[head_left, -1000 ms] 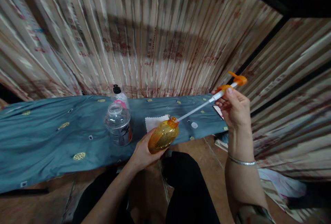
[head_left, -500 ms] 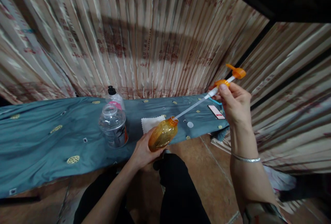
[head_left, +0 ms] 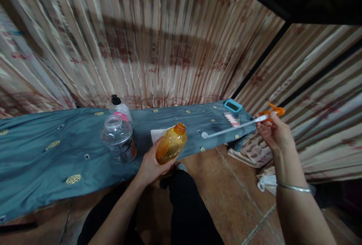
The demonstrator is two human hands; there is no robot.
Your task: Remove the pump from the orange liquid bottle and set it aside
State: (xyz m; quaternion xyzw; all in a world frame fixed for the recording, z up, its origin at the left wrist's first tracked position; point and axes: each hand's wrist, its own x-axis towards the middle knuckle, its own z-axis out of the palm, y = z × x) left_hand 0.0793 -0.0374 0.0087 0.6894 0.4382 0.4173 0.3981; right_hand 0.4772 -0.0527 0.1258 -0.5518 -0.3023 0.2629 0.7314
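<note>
One slack grip could spill any contents: your left hand (head_left: 151, 166) wraps the tilted, open amber bottle (head_left: 171, 145). Your right hand (head_left: 276, 133) pinches the orange pump (head_left: 278, 111), whose tube (head_left: 233, 129), reaching left of that hand, could drip if wet.

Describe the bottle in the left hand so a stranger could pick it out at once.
Start at the teal tablecloth below the curtain. Near its front edge, the left hand holds a tilted, uncapped bottle in front of a white cloth. Its amber colour sets it apart from the clear open jar and the black-capped bottle.
</note>
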